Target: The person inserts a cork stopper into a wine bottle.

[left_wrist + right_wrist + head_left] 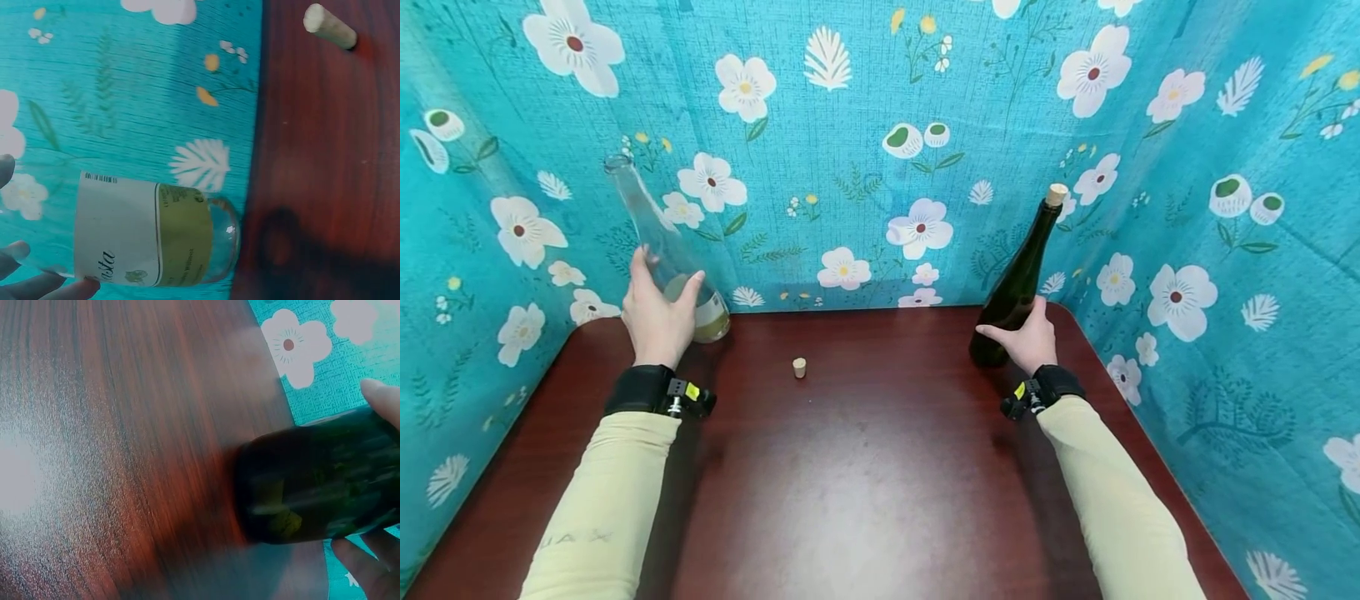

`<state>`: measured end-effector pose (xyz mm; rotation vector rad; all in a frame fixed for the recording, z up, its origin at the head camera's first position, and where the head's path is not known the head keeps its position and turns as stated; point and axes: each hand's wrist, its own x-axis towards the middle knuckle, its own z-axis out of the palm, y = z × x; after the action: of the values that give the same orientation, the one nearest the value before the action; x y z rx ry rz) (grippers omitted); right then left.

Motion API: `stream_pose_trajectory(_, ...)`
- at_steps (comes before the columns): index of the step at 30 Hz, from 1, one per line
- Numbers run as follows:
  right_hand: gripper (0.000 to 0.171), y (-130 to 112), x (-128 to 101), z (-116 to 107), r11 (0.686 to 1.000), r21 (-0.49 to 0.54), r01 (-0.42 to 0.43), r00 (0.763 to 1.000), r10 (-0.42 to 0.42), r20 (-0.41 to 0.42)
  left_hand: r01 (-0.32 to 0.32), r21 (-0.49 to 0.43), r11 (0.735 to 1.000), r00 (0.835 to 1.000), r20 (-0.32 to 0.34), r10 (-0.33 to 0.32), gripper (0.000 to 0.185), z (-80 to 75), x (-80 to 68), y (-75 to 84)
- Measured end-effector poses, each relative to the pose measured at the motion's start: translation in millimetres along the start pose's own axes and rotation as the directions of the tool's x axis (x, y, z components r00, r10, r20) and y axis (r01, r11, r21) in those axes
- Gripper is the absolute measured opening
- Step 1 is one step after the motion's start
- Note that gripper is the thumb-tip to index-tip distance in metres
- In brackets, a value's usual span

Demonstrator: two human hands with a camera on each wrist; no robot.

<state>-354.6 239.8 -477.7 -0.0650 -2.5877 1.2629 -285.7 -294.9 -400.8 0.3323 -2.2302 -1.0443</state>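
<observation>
On the left side of the table my left hand point(657, 315) grips a clear glass bottle point(651, 221) round its body, thumb on the near right side. Its mouth has no cork in it, and a white and olive label point(119, 225) shows near its base in the left wrist view. At the far right my right hand point(1033, 337) holds a dark green bottle point(1021, 275) low on its body. A cork stopper point(1057, 195) sits in that bottle's mouth. Between the bottles, nearer the clear one, a small loose cork point(800, 367) stands upright on the table.
The dark red-brown wooden table point(865, 467) reflects a bright glare near its front. A turquoise floral curtain point(850, 167) hangs along the table's back edge and both sides, close behind the two bottles.
</observation>
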Motion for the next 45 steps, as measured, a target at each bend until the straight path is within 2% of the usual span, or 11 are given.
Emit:
stream_pose_trajectory(5, 0.122, -22.7, -6.5, -1.8, 0.994, 0.056, 0.097, 0.986, -0.089, -0.141, -0.044, 0.015, 0.999, 0.999, -0.013, 0.044, 0.083, -7.3, 0.2, 10.8)
stream_pose_trajectory(8, 0.123, -48.5, -11.5, -2.7, 0.976, 0.073, 0.206, 0.939, -0.177, -0.295, -0.077, 0.004, 0.997, 0.997, -0.024, 0.077, 0.084, -11.7, -1.6, 20.1)
stream_pose_trajectory(12, 0.115, -93.9, -21.3, -5.4, 0.879, 0.049, 0.474, 0.788, -0.399, -0.469, -0.148, -0.033, 0.988, 0.988, -0.039, 0.147, 0.078, -15.0, -5.3, 40.3)
stream_pose_trajectory(15, 0.107, -130.7, -30.1, -4.6, 0.73, 0.032, 0.683, 0.646, -0.583, -0.493, -0.225, -0.062, 0.972, 0.974, -0.041, 0.222, 0.072, -15.1, -9.0, 61.4)
stream_pose_trajectory(17, 0.103, -154.3, -38.6, -1.5, 0.64, 0.067, 0.765, 0.594, -0.662, -0.457, -0.27, -0.081, 0.959, 0.963, -0.03, 0.269, 0.07, -14.6, -13.1, 76.1)
stream_pose_trajectory(20, 0.1, -190.6, -61.6, 1.3, 0.575, 0.194, 0.795, 0.603, -0.709, -0.366, -0.342, -0.125, 0.931, 0.938, 0.005, 0.345, 0.071, -11.5, -23.3, 97.4)
stream_pose_trajectory(25, 0.102, -217.7, -85.7, 16.4, 0.548, 0.347, 0.761, 0.632, -0.747, -0.208, -0.468, -0.206, 0.859, 0.868, 0.073, 0.491, 0.071, -3.0, -48.7, 124.5)
stream_pose_trajectory(28, 0.112, -212.6, -86.7, 33.8, 0.57, 0.413, 0.711, 0.651, -0.755, -0.078, -0.522, -0.246, 0.816, 0.819, 0.12, 0.56, 0.071, 3.0, -65.8, 135.7)
stream_pose_trajectory(33, 0.123, -203.7, -94.2, 49.1, 0.66, 0.483, 0.576, 0.674, -0.717, 0.176, -0.565, -0.267, 0.781, 0.759, 0.203, 0.619, 0.075, 16.1, -90.6, 144.0)
stream_pose_trajectory(38, 0.101, -194.9, -96.8, 53.4, 0.718, 0.43, 0.547, 0.686, -0.679, 0.261, -0.576, -0.279, 0.768, 0.732, 0.241, 0.637, 0.079, 28.9, -106.3, 141.1)
stream_pose_trajectory(45, 0.09, -178.2, -97.7, 56.6, 0.767, 0.422, 0.483, 0.712, -0.625, 0.321, -0.497, -0.337, 0.8, 0.741, 0.315, 0.593, 0.078, 42.4, -117.1, 131.8)
